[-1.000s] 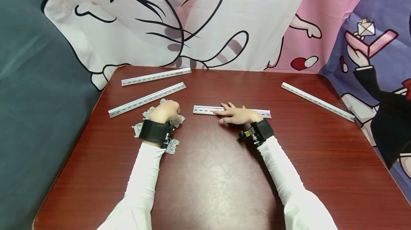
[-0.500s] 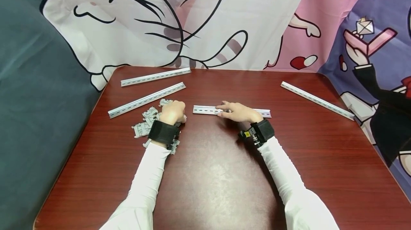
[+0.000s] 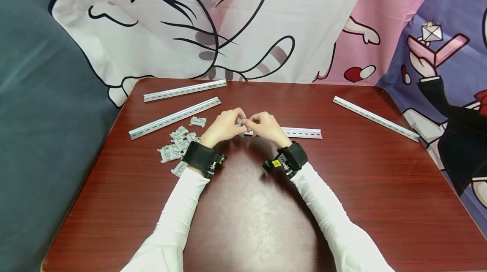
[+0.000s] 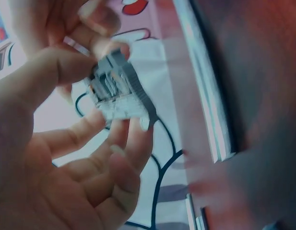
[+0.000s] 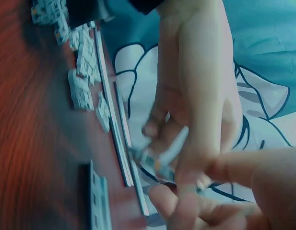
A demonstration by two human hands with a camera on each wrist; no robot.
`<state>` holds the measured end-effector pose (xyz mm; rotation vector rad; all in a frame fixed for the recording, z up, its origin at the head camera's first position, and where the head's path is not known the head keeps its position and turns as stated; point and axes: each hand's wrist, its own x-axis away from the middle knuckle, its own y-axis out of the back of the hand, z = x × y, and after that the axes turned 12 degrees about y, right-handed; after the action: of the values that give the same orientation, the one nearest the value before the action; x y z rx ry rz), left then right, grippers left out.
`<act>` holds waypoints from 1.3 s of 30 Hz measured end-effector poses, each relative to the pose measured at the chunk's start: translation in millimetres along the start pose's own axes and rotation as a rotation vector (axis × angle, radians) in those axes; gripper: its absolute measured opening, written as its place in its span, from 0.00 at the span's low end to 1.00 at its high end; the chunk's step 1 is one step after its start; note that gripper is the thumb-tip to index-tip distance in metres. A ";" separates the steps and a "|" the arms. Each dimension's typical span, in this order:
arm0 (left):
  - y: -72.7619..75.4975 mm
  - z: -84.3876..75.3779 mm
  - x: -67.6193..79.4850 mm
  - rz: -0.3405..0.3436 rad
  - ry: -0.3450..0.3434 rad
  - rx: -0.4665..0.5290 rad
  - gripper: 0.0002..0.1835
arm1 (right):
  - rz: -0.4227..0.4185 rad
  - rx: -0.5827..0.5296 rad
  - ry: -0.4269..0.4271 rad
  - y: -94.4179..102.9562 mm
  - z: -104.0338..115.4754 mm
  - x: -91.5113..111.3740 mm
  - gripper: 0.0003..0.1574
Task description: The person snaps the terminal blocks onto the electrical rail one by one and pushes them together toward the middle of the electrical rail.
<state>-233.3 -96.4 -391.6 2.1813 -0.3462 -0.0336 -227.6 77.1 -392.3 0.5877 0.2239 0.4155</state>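
A small grey terminal block is held up between both hands, above the short slotted DIN rail. My left hand grips it, thumb on one side and fingertips along its lower edge in the left wrist view. From the other side my right hand brings thumb and forefinger together at the block's end; the right wrist view shows these fingertips close on it. In the head view the fingers cover most of the block. Left of the hands lies a loose pile of similar terminal blocks.
Two longer DIN rails, one nearer and one farther back, lie at the back left of the brown table. Another rail slants at the right. A printed cloth hangs behind the table's back edge.
My left hand has risen from the pile with a terminal block and moved right. My right hand has left the short rail and moved left to meet it at the block.
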 end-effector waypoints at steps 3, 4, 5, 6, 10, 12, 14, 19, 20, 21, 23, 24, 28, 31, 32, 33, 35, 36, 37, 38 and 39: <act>-5.4 -0.4 -2.6 -0.008 0.007 0.016 0.14 | -0.049 0.031 -0.036 -6.1 0.2 -3.6 0.16; -6.3 0.2 -3.1 -0.007 0.015 0.027 0.16 | -0.067 0.039 -0.044 -8.0 0.1 -4.5 0.15; -6.7 0.9 -3.1 -0.002 0.029 0.043 0.17 | -0.086 0.054 -0.050 -9.8 -0.5 -5.7 0.15; -6.6 1.8 -3.1 0.002 0.045 0.060 0.18 | -0.102 0.066 -0.056 -11.5 -0.8 -6.5 0.15; -5.0 6.6 -3.0 0.002 0.112 0.124 0.25 | -0.131 0.087 -0.078 -17.9 -1.2 -8.2 0.14; -3.6 9.1 -2.9 0.003 0.141 0.151 0.27 | -0.127 0.092 -0.086 -20.7 -1.3 -8.9 0.13; -1.9 12.1 -2.5 0.026 0.170 0.183 0.30 | -0.127 0.103 -0.086 -23.0 -1.7 -10.0 0.12; 2.9 21.5 -1.4 0.109 0.217 0.160 0.31 | -0.151 0.231 -0.068 -27.2 -4.2 -14.9 0.11; 3.3 23.1 -1.4 0.108 0.218 0.124 0.29 | -0.147 0.271 -0.067 -28.1 -5.2 -15.9 0.12; 3.6 24.6 -1.5 0.102 0.215 0.078 0.25 | -0.139 0.300 -0.067 -29.1 -5.8 -16.9 0.14; 4.0 26.5 -1.5 0.083 0.209 -0.021 0.18 | -0.114 0.332 -0.067 -31.0 -6.4 -18.5 0.17; 4.5 26.5 -1.2 0.085 0.211 -0.062 0.14 | -0.101 0.339 -0.067 -31.8 -6.5 -19.3 0.18; 7.0 23.3 1.6 0.175 0.229 -0.229 0.08 | -0.077 0.347 -0.056 -34.3 -6.4 -23.8 0.20; 9.0 18.7 5.6 0.289 0.268 -0.340 0.06 | -0.070 0.368 -0.039 -36.2 -5.7 -28.7 0.20; 9.2 17.4 6.8 0.318 0.277 -0.369 0.05 | -0.065 0.373 -0.036 -37.0 -5.2 -30.3 0.21; 9.2 16.2 8.2 0.342 0.293 -0.383 0.05 | -0.061 0.383 -0.037 -37.9 -4.6 -32.1 0.21; 9.0 14.1 10.0 0.365 0.299 -0.401 0.06 | -0.049 0.398 -0.047 -39.9 -2.7 -35.0 0.22; 8.7 13.4 10.5 0.370 0.293 -0.406 0.06 | -0.046 0.405 -0.058 -40.9 -1.5 -36.4 0.23; 8.4 12.9 10.8 0.371 0.287 -0.408 0.06 | -0.042 0.415 -0.068 -42.0 -0.4 -37.9 0.23; 8.1 12.6 11.0 0.372 0.278 -0.409 0.05 | -0.037 0.427 -0.080 -42.9 1.3 -39.2 0.24; 7.9 12.4 11.1 0.375 0.272 -0.407 0.05 | -0.034 0.443 -0.092 -43.9 2.9 -40.4 0.24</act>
<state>-226.3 -113.5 -391.5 1.6657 -0.5346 0.3671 -249.1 24.9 -411.7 1.0343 0.2390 0.3056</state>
